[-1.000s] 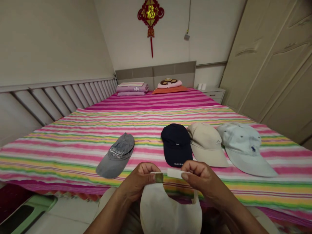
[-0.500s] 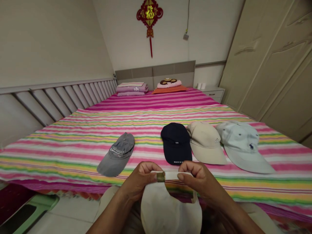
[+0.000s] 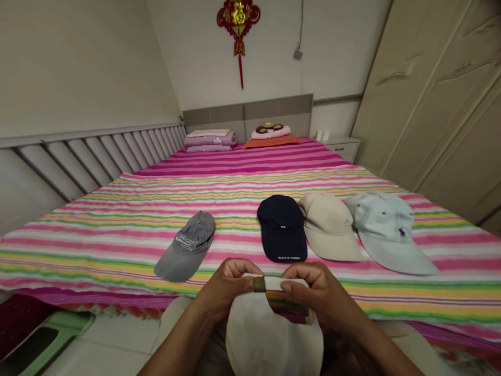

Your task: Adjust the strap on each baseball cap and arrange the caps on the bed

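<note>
Striped bedding (image 3: 235, 209) lies at twelve o'clock; pale cap (image 3: 270, 337), six o'clock. Left hand (image 3: 228, 286) pinches beside the buckle (image 3: 259, 284), right hand (image 3: 319, 286) the strap (image 3: 273, 283), its length running nine to three.

The left hand (image 3: 234, 282) and right hand (image 3: 309, 284) nearly meet at the lower centre of the frame, thumbs and curled index fingers pinching. Both bare forearms slant inward from the bottom edge, wrists raised, the fingertips a little apart.

Cream cap (image 3: 270, 334) | white strap (image 3: 275, 283) meeting brass-coloured buckle (image 3: 259, 284) | strap uppermost | between left hand (image 3: 227, 284) and right hand (image 3: 318, 287)
</note>
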A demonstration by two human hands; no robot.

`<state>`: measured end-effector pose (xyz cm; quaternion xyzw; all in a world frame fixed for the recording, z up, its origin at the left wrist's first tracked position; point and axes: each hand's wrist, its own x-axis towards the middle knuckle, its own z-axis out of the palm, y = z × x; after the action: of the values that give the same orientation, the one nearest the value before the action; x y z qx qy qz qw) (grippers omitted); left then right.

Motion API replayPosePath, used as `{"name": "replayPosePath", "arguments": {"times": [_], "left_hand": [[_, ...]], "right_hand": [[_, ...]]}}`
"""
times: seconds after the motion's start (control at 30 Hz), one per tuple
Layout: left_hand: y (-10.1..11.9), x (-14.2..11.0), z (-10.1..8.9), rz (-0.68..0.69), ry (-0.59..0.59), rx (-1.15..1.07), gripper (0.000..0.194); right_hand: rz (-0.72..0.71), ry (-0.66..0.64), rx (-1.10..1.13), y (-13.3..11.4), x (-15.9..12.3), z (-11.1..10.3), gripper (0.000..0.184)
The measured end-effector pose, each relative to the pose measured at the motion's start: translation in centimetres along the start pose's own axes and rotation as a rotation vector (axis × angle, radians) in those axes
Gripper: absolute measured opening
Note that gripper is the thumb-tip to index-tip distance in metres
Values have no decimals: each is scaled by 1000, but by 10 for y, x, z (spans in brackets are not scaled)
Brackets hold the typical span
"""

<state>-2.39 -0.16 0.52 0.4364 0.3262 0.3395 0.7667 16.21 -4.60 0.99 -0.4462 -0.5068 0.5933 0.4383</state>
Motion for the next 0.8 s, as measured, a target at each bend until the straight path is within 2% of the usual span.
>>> {"name": "replayPosePath", "arguments": {"times": [0.17,0.57,0.8], "left_hand": [[0,-1,2,1,8,24,23],[0,-3,7,136,68,122,22],[-6,-5,-1,139,-21,151,30]], "right_hand": [[-20,-37,18,2,0,-1,27],[5,52,155,6,1,5,26],[-47,97,201,8,2,9,28]]}}
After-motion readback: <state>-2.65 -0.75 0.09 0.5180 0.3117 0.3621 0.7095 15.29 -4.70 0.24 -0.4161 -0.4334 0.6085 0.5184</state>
